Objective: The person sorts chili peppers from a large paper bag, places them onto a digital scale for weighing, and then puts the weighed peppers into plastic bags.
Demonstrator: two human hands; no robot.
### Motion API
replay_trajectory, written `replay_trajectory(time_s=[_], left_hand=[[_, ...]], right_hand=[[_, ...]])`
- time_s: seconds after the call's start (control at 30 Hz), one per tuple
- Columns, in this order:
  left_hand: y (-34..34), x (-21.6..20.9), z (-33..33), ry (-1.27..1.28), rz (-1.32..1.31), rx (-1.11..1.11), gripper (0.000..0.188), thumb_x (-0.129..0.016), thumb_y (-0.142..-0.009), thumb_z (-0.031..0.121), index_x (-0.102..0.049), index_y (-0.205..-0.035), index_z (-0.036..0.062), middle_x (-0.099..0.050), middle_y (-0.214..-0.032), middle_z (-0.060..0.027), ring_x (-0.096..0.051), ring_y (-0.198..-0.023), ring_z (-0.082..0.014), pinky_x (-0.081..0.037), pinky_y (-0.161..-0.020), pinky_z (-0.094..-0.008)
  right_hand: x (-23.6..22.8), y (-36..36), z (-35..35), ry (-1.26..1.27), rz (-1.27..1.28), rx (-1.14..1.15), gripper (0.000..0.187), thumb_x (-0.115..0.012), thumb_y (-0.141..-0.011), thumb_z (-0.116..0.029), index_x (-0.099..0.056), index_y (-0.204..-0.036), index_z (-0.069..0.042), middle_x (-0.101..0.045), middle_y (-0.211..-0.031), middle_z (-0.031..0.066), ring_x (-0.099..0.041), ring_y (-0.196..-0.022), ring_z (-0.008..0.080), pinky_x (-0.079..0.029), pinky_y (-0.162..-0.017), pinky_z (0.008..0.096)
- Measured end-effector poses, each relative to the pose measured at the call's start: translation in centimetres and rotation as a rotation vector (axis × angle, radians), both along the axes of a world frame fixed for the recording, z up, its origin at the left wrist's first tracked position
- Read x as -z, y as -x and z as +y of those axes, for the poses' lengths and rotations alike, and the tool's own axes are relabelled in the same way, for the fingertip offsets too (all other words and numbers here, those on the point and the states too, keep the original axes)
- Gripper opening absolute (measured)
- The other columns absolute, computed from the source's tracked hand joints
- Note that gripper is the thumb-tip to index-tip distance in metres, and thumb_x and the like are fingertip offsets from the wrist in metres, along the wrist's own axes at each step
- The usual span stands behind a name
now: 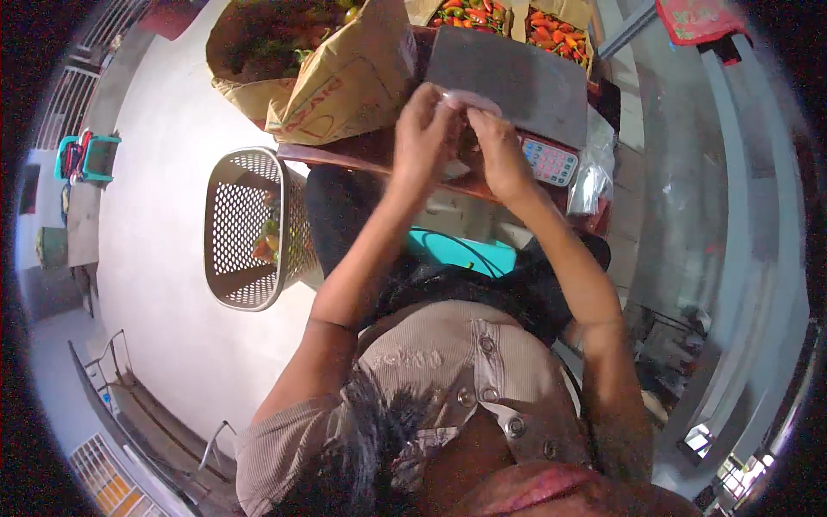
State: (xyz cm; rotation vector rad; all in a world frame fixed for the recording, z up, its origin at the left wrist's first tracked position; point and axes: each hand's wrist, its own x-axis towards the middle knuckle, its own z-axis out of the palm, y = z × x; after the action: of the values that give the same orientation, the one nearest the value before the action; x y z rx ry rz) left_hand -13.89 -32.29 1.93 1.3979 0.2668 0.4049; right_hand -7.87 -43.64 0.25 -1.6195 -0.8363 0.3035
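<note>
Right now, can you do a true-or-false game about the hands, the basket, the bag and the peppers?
1. The left hand and right hand are at one pale thing. True.
2. The paper bag is right of the scale. False: it is on the left.
3. The basket has lots of holes. True.
4. The peppers beyond the scale are all blue. False: most are red or orange.
5. The paper bag is open at the top. True.
</note>
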Motion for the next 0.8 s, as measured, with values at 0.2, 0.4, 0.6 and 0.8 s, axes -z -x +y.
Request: replay_trajectory(time_s=[0.2,0.4,0.6,0.8], left_hand=[[0.1,2.4,-0.9,-0.059,-0.072,-0.020,0.010,-0.052,-0.087,0.010,-0.048,-0.082,0.0028,-0.045,-0.066,0.0006,-0.042,-0.060,-0.0048,-0.036,-0.051,-0.0212],[0.6,1.7,3.1,-0.011,0.004,0.064,0.010,-0.056,-0.085,0.013,-0.051,-0.081,0.0049,-0.050,-0.070,0.0013,-0.047,-0.061,-0.0051,-0.038,-0.052,-0.0198],[0.5,2.3,1.8,-0.065,-0.093,0.083,0.011,-0.055,-0.089,0.016,-0.052,-0.089,0.0051,-0.056,-0.079,0.0003,-0.051,-0.071,-0.0058,-0.043,-0.060,-0.0216],[1.0,1.6,-3.4,-0.047,-0.136,-0.159,0.011,-0.053,-0.086,0.010,-0.047,-0.085,0.0012,-0.052,-0.068,-0.0056,-0.051,-0.065,-0.0093,-0.043,-0.059,-0.0256]], right_hand=[[5.1,0.9,1.6,-0.121,-0.073,0.058,0.036,-0.048,-0.087,-0.026,-0.051,-0.113,-0.001,-0.059,-0.105,0.0179,-0.057,-0.099,0.0322,-0.044,-0.087,0.0386],[1.7,2.0,2.7,0.199,-0.337,0.135,0.045,-0.047,-0.085,-0.038,-0.050,-0.116,-0.005,-0.058,-0.107,0.0182,-0.057,-0.097,0.0320,-0.044,-0.084,0.0398],[3.1,2.3,2.6,0.066,-0.634,0.365,0.036,-0.048,-0.089,-0.033,-0.052,-0.106,-0.002,-0.058,-0.098,0.0174,-0.057,-0.091,0.0335,-0.045,-0.079,0.0421],[6.8,2.5,0.3,0.052,-0.610,0.377,0.042,-0.048,-0.089,-0.037,-0.050,-0.109,0.000,-0.057,-0.103,0.0177,-0.055,-0.098,0.0338,-0.044,-0.086,0.0403]])
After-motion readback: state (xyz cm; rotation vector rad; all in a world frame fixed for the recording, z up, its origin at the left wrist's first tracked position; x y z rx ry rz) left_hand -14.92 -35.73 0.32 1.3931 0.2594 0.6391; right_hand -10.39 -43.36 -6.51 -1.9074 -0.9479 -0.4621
